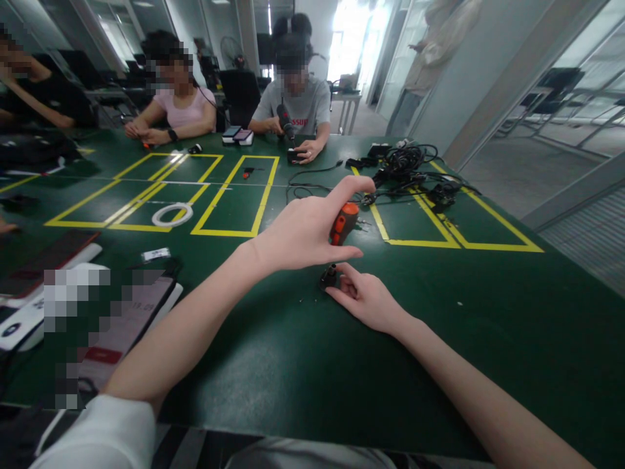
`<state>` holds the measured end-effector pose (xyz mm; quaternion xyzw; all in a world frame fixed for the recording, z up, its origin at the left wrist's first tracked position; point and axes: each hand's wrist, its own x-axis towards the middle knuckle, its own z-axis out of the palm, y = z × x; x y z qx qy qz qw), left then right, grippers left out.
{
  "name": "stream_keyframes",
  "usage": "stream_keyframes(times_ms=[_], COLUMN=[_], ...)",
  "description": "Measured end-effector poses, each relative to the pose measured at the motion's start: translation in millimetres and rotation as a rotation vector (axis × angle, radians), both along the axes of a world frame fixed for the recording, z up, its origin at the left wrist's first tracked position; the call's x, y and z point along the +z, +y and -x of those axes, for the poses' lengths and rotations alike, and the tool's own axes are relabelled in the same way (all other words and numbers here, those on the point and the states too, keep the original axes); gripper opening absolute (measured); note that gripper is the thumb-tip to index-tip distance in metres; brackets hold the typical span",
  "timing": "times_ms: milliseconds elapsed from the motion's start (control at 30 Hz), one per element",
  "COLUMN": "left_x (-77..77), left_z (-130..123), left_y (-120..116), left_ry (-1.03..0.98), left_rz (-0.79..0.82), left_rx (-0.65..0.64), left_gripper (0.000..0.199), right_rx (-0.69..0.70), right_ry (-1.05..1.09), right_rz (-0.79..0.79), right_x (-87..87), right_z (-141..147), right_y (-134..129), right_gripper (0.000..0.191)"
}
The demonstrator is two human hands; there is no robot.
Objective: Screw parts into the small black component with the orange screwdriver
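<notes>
I've got the left hand (307, 228) with thumb and index spread wide, the orange-and-black screwdriver handle (347, 220) showing in the gap between them; can't tell from here whether the hidden fingers grip it. Right hand (366, 298) is in a narrow pinch, thumb and index on the small black part (329, 277), which sits low at the green table (273, 365) just below my left thumb. Right hand's other fingers are curled in. Surface: yellow tape (229, 232) marks out rectangles left and right. White ring (156, 218) lies flat across a tape line on the left, small white label (155, 255) nearer me. Phone-like device (129, 319) by my left forearm, partly pixelated, white edge along its right side. Black cable bundle (405, 159) is heaped over the right-hand tape, well past my hands; one loose lead runs left from it. A few tiny specks near the black part, too small to identify. Across the table a person in a grey shirt (315, 98) holds a drill (286, 122) over a dark block (295, 156), other hand on the block. Person in pink (193, 111) sits to the left of that, hands together at the table. Somebody in a beige top (452, 39) stands at right by the glass partition (581, 45). Office chairs behind.
</notes>
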<state>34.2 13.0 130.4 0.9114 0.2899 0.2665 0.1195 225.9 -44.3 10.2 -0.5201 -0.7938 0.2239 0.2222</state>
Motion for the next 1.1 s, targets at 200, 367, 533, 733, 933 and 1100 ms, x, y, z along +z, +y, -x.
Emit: stream_keyframes(times_ms=[200, 367, 533, 733, 933, 1100], left_x=[1.8, 9.1, 9.7, 6.3, 8.2, 9.1], left_z=[1.5, 4.9, 4.6, 4.2, 7.0, 8.2], left_y=[0.2, -3.9, -4.8, -1.8, -1.8, -0.8], left_ry=[0.038, 0.061, 0.082, 0.075, 0.090, 0.095], left_rz=[-0.150, -0.144, -0.132, -0.175, -0.179, -0.165], left_rx=[-0.012, -0.038, -0.007, -0.026, -0.072, -0.097], left_gripper=[0.053, 0.040, 0.045, 0.045, 0.047, 0.051], right_rx=[-0.006, 0.002, 0.006, 0.008, 0.004, 0.002], right_ry=[0.003, 0.015, 0.028, 0.027, 0.030, 0.028], right_rz=[0.032, 0.012, 0.019, 0.026, 0.024, 0.034], right_x=[1.5, 0.7, 1.2, 1.4, -0.4, 0.3], right_z=[0.5, 0.3, -0.3, -0.2, 0.1, 0.7], right_y=[-0.2, -0.9, -1.0, -0.5, -0.3, -0.8], right_gripper=[0.020, 0.018, 0.018, 0.018, 0.021, 0.020])
